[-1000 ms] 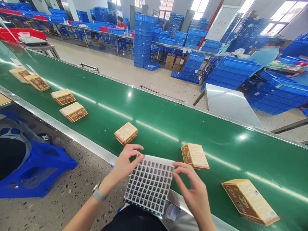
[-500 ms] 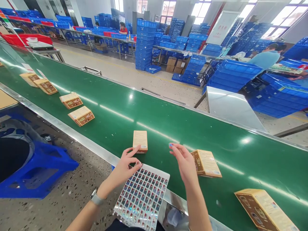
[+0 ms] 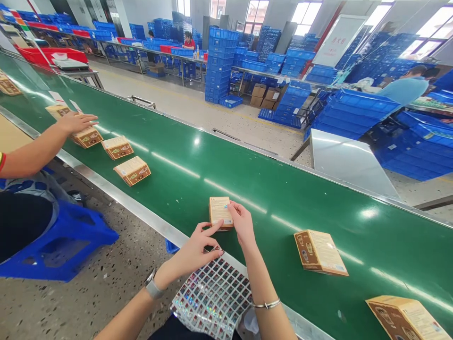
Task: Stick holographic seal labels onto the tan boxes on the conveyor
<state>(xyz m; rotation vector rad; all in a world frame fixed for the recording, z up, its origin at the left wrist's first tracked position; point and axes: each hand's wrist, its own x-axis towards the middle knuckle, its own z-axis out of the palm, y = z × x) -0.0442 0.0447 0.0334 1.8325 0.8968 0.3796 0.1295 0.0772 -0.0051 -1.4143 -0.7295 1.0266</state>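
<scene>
A small tan and brown box [image 3: 217, 210] sits on the green belt in front of me. My left hand [image 3: 198, 249] pinches the top edge of a shiny sticker sheet [image 3: 215, 295] between thumb and fingers, while its index finger rests on the box's near edge. The sheet hangs over the belt's metal rim towards my lap, its grid of small stickers facing up. My right hand [image 3: 242, 223] is closed at the box's right side, its fingertips pinching a small bluish sticker [image 3: 225, 206] against the top face.
On the green belt [image 3: 269, 264], more boxes lie to the right [image 3: 320, 250] and to the left [image 3: 132, 170]. A co-worker's hand [image 3: 76, 123] is over a box at far left. A blue stool [image 3: 78, 241] stands beside the belt; a metal table [image 3: 350, 160] is beyond it.
My right hand has moved left with the sticker, from over the bare belt onto the box. A co-worker's arm has come in at left. The boxes appear farther right in view.
</scene>
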